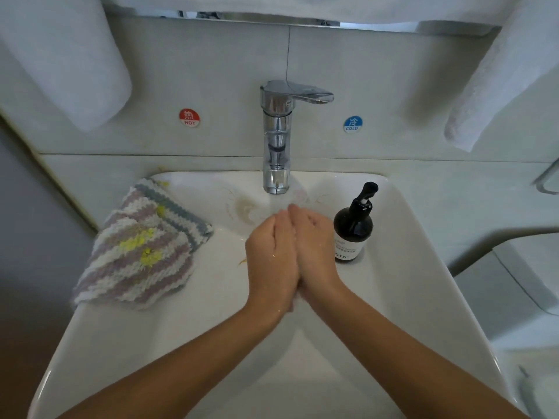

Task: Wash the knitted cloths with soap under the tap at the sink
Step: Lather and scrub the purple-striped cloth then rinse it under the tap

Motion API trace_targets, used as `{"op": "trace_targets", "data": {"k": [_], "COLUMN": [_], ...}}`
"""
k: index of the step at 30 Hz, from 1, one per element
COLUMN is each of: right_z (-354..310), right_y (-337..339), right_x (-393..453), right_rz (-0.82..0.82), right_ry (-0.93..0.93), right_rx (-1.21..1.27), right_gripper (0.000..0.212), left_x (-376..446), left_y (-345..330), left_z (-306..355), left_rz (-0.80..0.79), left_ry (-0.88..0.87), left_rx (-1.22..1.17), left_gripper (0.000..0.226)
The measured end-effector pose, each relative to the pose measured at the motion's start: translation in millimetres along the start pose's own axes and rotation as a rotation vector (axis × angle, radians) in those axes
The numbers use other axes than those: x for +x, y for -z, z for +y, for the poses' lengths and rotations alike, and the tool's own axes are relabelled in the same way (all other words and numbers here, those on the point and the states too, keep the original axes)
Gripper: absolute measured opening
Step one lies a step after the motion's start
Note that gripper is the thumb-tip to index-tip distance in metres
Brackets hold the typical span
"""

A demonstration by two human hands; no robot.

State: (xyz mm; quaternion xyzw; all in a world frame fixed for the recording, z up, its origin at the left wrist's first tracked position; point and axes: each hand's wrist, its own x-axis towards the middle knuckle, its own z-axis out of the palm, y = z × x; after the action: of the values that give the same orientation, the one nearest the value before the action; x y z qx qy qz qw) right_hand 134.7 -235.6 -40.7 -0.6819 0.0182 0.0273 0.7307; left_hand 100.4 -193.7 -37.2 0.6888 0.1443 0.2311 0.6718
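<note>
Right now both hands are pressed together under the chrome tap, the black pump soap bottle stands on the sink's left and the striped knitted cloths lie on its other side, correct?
One error: the head view shows the black pump soap bottle on the right of the white sink; the striped knitted cloths lie left. The left hand and right hand are pressed together under the chrome tap.

The knitted cloths (142, 246) lie in a flat pile on the left rim of the sink (423, 267), left of the tap (276, 137). They have white, mauve and grey stripes with yellow spots. The black soap bottle (354, 228) stands upright right of the tap.
</note>
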Motion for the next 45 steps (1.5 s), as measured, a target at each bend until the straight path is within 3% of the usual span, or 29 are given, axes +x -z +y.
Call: {"op": "trace_targets", "data": {"k": [7,12,17,21,28,32,36,41,45], "right_z": [3.8,-1.8,7.1,-1.0,9.3,0.0,4.6,-6.2,4.5], "right_y": [-0.5,0.2,-0.8,0.5,0.0,0.3,3.3,4.3,3.6], "right_x": [-23.9,10.6,-24.4,14.0,-11.3,10.0,-27.9,8.2,-19.3], "right_rz": [0.028,0.113,0.047,0.118,0.019,0.074,0.036,0.062,0.007], "right_ry": [0.022,-0.013,0.053,-0.025,0.024,0.001,0.046,-0.009,0.031], "right_rx": [-0.003,-0.025,-0.021,-0.044,-0.027,-0.016,-0.005,-0.017,0.014], "right_gripper": [0.038,0.042,0.043,0.045,0.045,0.04,0.041,0.045,0.041], "left_x": [20.9,-4.4,20.6,-8.8,12.0,-5.7,11.5,-15.3,9.3], "left_y": [4.0,-1.7,3.9,2.4,4.3,0.5,3.9,0.1,2.7], "left_z": [-6.2,-1.5,-4.3,2.0,-0.1,4.1,-4.9,1.5,-2.5], "left_rz": [-0.004,-0.053,-0.016,-0.088,-0.035,-0.063,0.005,-0.041,-0.013], "left_ry": [0.017,0.009,0.054,-0.012,0.014,-0.011,-0.019,-0.077,-0.068], "left_rx": [0.014,0.03,0.028,0.06,0.027,0.014,-0.008,0.023,0.025], "left_gripper": [0.044,0.041,0.043,0.042,0.043,0.042,0.043,0.04,0.042]}}
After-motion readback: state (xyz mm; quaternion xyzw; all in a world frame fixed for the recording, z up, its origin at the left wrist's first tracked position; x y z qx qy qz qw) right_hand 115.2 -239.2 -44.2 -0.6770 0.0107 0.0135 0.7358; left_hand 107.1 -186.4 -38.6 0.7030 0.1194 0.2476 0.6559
